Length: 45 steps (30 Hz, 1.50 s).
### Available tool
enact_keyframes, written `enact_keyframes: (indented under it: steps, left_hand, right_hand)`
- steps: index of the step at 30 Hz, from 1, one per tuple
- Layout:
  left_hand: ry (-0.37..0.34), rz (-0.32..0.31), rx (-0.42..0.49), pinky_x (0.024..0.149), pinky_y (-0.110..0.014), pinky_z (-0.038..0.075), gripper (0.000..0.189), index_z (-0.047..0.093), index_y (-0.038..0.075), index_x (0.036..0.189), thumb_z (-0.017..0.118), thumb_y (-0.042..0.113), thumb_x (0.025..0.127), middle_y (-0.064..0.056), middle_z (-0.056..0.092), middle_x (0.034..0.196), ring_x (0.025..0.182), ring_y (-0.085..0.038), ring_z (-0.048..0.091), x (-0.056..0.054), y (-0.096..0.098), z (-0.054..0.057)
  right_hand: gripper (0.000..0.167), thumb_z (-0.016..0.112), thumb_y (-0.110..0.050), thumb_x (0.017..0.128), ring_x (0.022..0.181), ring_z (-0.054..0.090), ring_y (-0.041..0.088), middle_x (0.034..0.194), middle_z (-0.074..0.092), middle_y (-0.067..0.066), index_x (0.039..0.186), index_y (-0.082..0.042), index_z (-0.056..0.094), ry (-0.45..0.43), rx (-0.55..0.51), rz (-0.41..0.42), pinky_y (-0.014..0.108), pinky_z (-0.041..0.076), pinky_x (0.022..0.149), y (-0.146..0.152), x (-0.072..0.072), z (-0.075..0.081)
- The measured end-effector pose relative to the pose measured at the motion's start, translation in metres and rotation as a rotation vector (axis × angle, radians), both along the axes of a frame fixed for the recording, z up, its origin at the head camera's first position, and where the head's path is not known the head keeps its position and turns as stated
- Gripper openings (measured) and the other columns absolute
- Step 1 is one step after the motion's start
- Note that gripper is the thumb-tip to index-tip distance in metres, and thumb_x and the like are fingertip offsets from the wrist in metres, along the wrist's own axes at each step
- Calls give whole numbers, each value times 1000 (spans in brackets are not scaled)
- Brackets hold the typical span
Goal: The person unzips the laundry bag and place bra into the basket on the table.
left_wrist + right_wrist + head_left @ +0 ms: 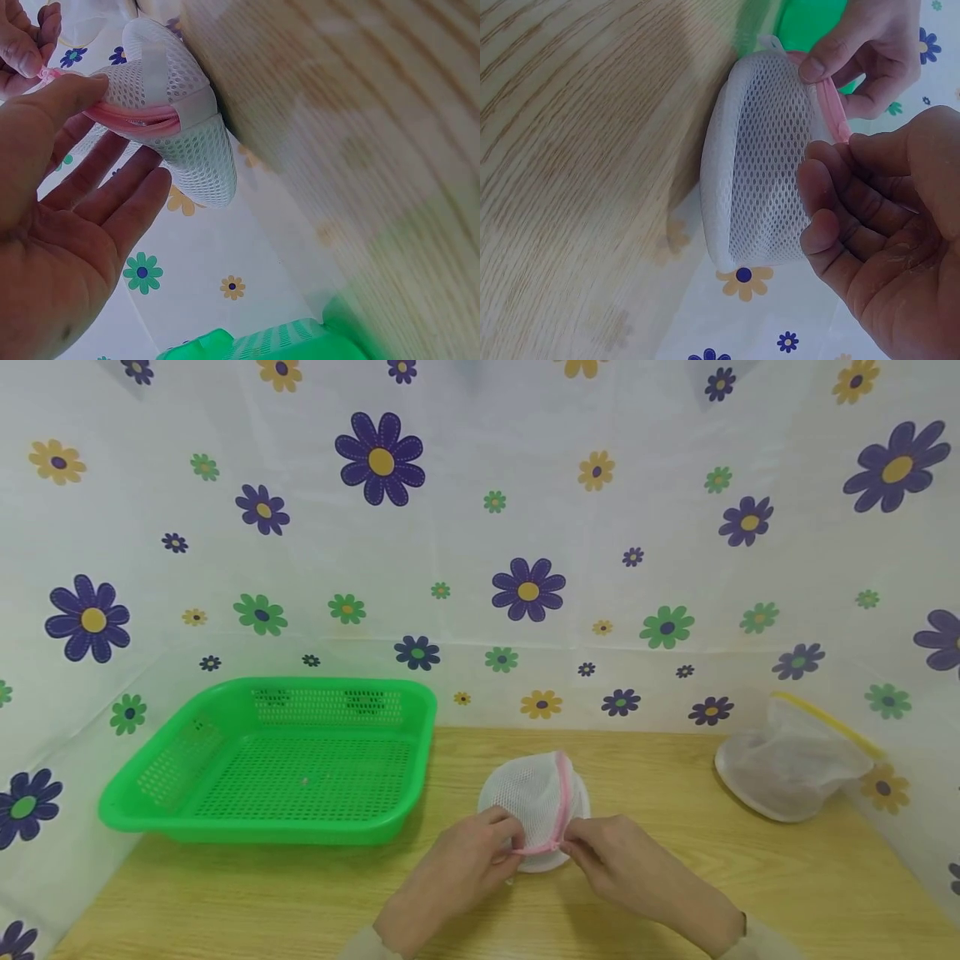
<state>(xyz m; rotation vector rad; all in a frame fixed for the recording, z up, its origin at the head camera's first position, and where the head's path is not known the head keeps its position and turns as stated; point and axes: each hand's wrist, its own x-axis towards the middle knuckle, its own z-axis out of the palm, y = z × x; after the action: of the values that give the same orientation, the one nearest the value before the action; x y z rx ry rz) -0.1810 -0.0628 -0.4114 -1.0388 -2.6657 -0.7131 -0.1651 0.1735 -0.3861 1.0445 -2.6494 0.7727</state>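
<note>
A white mesh laundry bag (528,789) with a pink zipper (564,793) stands on the wooden table in the head view. My left hand (471,856) pinches the bag's pink edge near one end of the zipper, thumb on top in the left wrist view. At the zipper's middle, my right hand (622,864) pinches the pink zipper pull between thumb and forefinger. In the right wrist view the mesh side (769,165) bulges beside the right fingers. The zipper strips look slightly parted near the left hand. What lies inside the bag cannot be seen.
A green plastic basket (281,837) with perforated walls stands left of the bag on the wooden table (645,777). Another white mesh bag with a yellow edge (795,760) sits at the far right. A flower-print sheet (450,543) hangs behind the table.
</note>
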Motion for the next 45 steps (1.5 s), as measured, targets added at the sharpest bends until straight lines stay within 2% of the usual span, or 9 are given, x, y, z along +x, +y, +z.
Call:
enact_keyframes:
  steps: [8,15,23,35,45]
  left_hand:
    - [13,-4,0,76,-20,55,11,65,18,90,75,14,92,6,66,99,84,-7,63,1,0,1]
    - [9,-9,2,75,-20,55,9,66,17,91,75,14,92,6,66,99,85,-8,63,2,0,2]
    - [-7,-12,-9,75,-20,54,10,66,18,91,75,15,93,6,65,98,85,-5,60,1,0,3]
    - [-25,-15,-17,75,-19,54,8,66,19,92,74,17,93,6,65,99,83,-5,59,-2,1,3]
    - [2,-25,-9,73,-20,54,10,66,18,91,75,16,92,6,65,97,82,-4,58,-1,0,0]
  right_hand:
    - [15,66,-7,97,60,35,-9,65,52,-13,83,-10,68,31,-16,10,12,37,51,0,0,0]
    - [13,64,-8,100,59,37,-7,66,51,-13,88,-9,70,-29,-2,-25,14,39,51,2,0,5]
    - [14,65,-8,99,58,36,-7,65,49,-13,86,-8,70,-45,-1,-36,14,38,50,4,0,6]
    - [14,66,-7,98,57,34,-8,64,49,-13,84,-9,70,-14,-21,-42,13,36,48,5,0,5]
    - [13,67,-7,97,57,35,-8,64,50,-14,85,-9,71,-16,-17,-49,13,37,49,6,0,4]
